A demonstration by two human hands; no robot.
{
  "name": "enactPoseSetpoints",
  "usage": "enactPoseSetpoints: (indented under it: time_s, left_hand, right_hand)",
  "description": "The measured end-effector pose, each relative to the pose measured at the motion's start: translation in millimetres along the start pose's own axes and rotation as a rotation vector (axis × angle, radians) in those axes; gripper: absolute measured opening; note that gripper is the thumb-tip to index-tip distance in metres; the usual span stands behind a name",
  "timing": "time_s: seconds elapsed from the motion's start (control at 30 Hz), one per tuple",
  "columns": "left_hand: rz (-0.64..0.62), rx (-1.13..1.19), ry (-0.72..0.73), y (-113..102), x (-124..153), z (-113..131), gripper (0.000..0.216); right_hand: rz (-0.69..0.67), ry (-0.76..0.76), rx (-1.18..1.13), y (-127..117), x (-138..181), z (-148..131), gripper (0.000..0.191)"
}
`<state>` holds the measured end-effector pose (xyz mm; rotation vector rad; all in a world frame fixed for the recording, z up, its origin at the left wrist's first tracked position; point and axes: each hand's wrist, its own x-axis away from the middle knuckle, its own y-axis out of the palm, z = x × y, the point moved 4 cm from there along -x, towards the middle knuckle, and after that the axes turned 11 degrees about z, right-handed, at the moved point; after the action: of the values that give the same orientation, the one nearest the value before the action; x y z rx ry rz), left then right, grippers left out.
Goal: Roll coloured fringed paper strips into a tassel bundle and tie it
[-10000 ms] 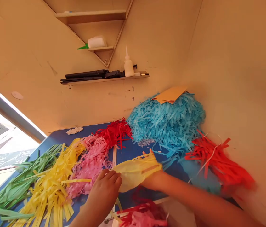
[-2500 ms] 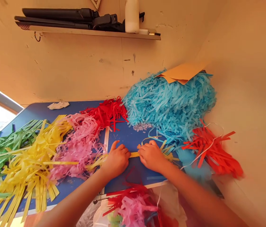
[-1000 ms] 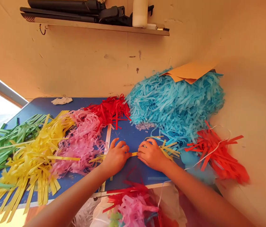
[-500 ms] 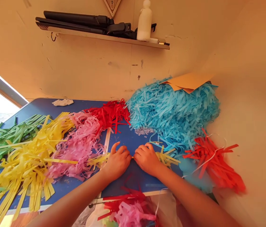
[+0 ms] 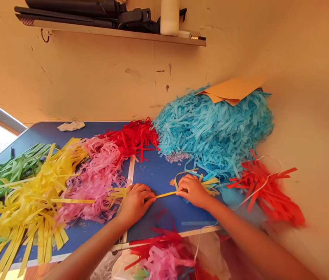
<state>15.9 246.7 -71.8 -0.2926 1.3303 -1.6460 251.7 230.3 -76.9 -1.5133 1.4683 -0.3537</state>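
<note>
From the head camera, both forearms come in from the bottom edge and meet low on the blue table (image 5: 158, 171). The left hand (image 5: 135, 202) lies knuckles up, fingers curled under and pinched on one end of a twisted yellow paper strip (image 5: 166, 194), and the right hand (image 5: 192, 190) sits just beside it, fingers bent and closed on the other end, so the strip runs taut and short between the two fists, right on the tabletop. Loose yellow fringe ends (image 5: 211, 182) fan out past the right hand, and more splay at the left hand's far side toward the pink shredded paper (image 5: 97, 175). Around them it's a riot of colour: a yellow fringe pile (image 5: 36, 194) and a green one (image 5: 3, 175) off to the left, a red bunch (image 5: 132, 138) behind, a big heap of light blue shreds (image 5: 211, 128) against the wall with tan cardboard (image 5: 234, 88) on top, and orange-red strips (image 5: 266, 190) at the right. A crumpled white scrap (image 5: 71, 125) lies at the table's far edge. Up on the wall shelf (image 5: 117, 33) rest a black tool (image 5: 94, 9) and a white bottle (image 5: 169, 17). No readable writing or labels anywhere.
</note>
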Motion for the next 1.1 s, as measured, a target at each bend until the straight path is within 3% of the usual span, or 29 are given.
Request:
enactPoseSetpoints:
  time_s: [0.27, 0.43, 0.6, 0.9, 0.97, 1.1]
  left_hand:
    - [0.046, -0.041, -0.125, -4.3, 0.0, 5.6, 0.027]
    - [0.135, -0.137, 0.022, -6.3, 1.6, 13.4, 0.03]
    - [0.182, -0.115, 0.06, -4.9, 7.4, 12.8, 0.026]
    - [0.012, -0.152, -0.026, -7.1, -12.5, 14.5, 0.019]
    - [-0.008, -0.141, 0.054, -7.6, -16.6, 17.7, 0.008]
    - [-0.089, -0.15, 0.372, -3.4, -15.0, 29.0, 0.023]
  right_hand:
    - [-0.053, 0.093, -0.037, -1.8, -1.7, -0.8, 0.014]
    - [-0.064, 0.116, -0.01, -3.2, -5.2, -3.6, 0.016]
    - [-0.07, 0.135, 0.015, -2.6, -5.4, -3.8, 0.016]
    - [-0.103, 0.183, 0.08, 0.1, -11.3, -7.0, 0.02]
    - [-0.113, 0.186, 0.094, 0.9, -13.4, -7.4, 0.021]
    - [-0.13, 0.185, 0.13, -0.5, -15.4, -6.7, 0.021]
